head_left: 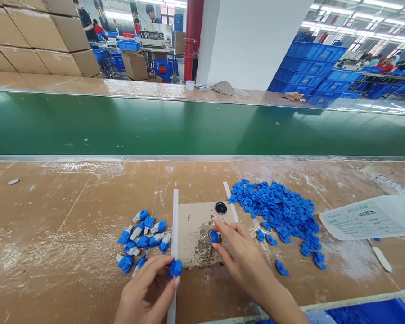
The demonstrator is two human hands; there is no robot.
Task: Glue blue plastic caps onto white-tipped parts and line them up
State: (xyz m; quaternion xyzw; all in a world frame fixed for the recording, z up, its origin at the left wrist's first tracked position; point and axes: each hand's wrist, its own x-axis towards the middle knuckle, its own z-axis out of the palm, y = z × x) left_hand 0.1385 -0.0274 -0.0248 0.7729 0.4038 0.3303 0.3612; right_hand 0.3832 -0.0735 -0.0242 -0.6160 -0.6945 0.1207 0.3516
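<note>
Left hand (149, 288) and right hand (245, 254) each narrowly pinch a blue piece (176, 268), open tabletop (97, 193) meeting belt's edge (148, 152)

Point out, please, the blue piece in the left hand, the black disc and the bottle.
Blue piece (176, 268): head view, its visible side.
Black disc (220, 208): head view, its middle.
Bottle (361, 219): head view, its printed side.

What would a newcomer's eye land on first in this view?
Probably the big heap of small blue plastic pieces on the brown tabletop, beyond and to the right of the right hand. Next, likely the wide green conveyor belt running across the view behind the work area, then the red pipe beside the white pillar in the background.
</note>
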